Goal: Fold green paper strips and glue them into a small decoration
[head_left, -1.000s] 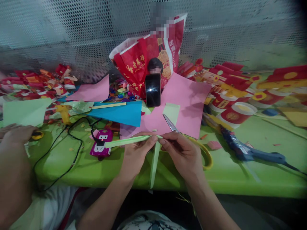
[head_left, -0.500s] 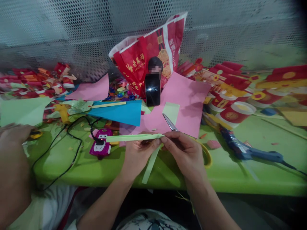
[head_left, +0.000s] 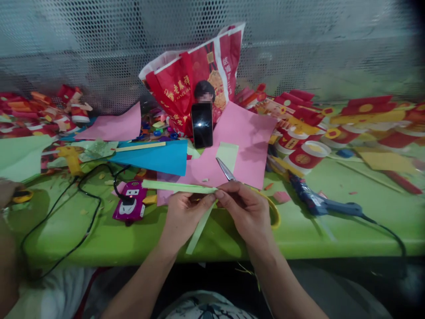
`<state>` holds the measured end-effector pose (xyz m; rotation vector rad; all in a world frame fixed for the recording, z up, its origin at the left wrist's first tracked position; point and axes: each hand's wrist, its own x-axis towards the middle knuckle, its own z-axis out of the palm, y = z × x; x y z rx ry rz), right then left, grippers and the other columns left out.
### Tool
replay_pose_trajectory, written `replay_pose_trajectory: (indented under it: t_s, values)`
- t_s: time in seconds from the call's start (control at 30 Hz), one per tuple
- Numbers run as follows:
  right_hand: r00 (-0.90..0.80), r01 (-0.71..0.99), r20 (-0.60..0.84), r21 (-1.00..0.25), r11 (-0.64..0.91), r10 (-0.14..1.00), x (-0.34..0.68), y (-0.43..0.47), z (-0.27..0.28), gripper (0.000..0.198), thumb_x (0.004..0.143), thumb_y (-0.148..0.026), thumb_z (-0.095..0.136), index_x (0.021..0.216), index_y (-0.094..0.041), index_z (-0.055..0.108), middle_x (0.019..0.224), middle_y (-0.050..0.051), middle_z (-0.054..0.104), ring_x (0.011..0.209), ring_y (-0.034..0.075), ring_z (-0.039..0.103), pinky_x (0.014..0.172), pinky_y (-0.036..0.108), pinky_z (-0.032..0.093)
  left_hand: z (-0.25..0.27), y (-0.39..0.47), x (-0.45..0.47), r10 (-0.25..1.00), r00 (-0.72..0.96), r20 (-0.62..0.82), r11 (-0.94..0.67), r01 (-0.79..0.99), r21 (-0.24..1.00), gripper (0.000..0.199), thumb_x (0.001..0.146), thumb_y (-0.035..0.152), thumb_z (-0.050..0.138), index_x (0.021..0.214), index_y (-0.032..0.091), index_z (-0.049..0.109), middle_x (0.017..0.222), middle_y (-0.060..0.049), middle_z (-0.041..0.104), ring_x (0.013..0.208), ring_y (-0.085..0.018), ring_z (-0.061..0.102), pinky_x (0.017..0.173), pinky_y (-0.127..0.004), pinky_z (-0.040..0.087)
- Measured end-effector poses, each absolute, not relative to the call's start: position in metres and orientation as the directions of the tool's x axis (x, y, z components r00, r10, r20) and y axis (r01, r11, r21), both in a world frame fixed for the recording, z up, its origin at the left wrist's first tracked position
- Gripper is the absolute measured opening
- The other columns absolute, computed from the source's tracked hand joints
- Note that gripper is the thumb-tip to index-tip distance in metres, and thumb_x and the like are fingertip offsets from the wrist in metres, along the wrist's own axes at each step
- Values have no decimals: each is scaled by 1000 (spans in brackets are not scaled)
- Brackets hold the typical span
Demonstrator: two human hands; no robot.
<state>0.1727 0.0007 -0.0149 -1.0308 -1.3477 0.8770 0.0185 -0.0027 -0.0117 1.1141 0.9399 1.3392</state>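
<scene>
My left hand [head_left: 182, 217] is closed, thumb and fingertips pinching a light green paper strip [head_left: 175, 188] that points left. A second green paper strip [head_left: 201, 230] hangs down toward the table edge from the same spot. My right hand [head_left: 247, 210] pinches the end where the two strips meet; its fingertips touch my left thumb. Behind the right hand a pair of scissors [head_left: 226, 169] shows its blades, with a yellow handle at the hand's far side. Whether that hand also carries the scissors I cannot tell.
A purple power adapter [head_left: 132, 201] with a black cord lies left. A blue glue gun [head_left: 327, 204] rests right. Behind are pink paper [head_left: 247, 128], blue paper [head_left: 159, 159], a phone [head_left: 202, 126], a red bag [head_left: 175, 95] and paper figures. A co-worker's arm [head_left: 6, 248] is far left.
The whole view has shifted, so the table things appear further left. The co-worker's arm shows less at the left edge. Both my hands keep their pinch on the strips.
</scene>
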Motion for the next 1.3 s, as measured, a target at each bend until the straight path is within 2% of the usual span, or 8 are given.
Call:
replay_pose_trajectory:
  t_s: [0.23,0.5,0.63,0.7,0.77,0.93,1.13,1.3]
  values:
    - [3,-23,307,-951,307,952,174,0,-16,8,92,-30,80,88,-23,79,78,-1,73,68,13,65,62,23,54,-12,-3,18,993,48,104,-84,-317,945,16,81,31,92,90,20,85,90,-4,83,89,-21,75,86,-33,62]
    - [-39,55,317,-946,319,948,172,1,-12,8,93,-28,77,87,-22,78,77,-1,72,67,12,63,58,21,51,-7,-5,18,995,76,62,-40,-271,962,13,84,25,88,95,20,88,90,-4,84,85,-21,77,84,-32,63]
    - [-31,49,307,-950,308,951,173,0,-13,13,94,-28,75,82,-22,76,71,-1,70,64,12,62,58,21,51,-12,-6,18,990,122,77,-47,-237,970,19,87,27,86,106,21,87,100,-5,85,94,-23,78,90,-35,64]
    - [-13,18,289,-957,289,957,174,1,-15,12,92,-29,77,83,-22,77,71,-1,71,64,12,64,59,22,53,-14,-5,18,985,139,98,-61,-244,968,21,89,28,84,110,22,86,106,-5,85,98,-23,78,94,-36,63]
    - [-1,-25,249,-968,248,969,174,2,-16,13,91,-31,79,83,-21,78,72,-1,73,64,13,67,60,23,55,-14,-4,19,987,136,88,-50,-261,964,21,89,30,85,107,21,87,103,-6,85,94,-22,78,93,-35,63]
    - [-58,-142,116,-984,107,992,175,7,-20,17,87,-37,86,90,-21,83,72,0,76,64,13,71,63,24,59,-9,-1,18,995,95,-9,40,-328,944,17,82,32,90,89,16,87,82,-6,83,73,-19,76,75,-30,63]
    - [-55,-235,135,-965,118,989,176,8,-24,13,87,-35,89,90,-23,85,70,-1,76,62,10,69,63,20,57,-13,-3,17,997,70,28,-5,-308,951,7,86,22,85,91,18,87,82,-5,84,75,-19,77,77,-30,64]
    - [-89,-302,110,-950,78,990,177,10,-24,11,87,-35,89,91,-26,87,71,-2,76,62,9,66,62,19,55,-24,-1,12,991,95,-94,128,-473,872,8,84,27,85,86,19,87,80,-5,83,73,-21,78,77,-34,65]
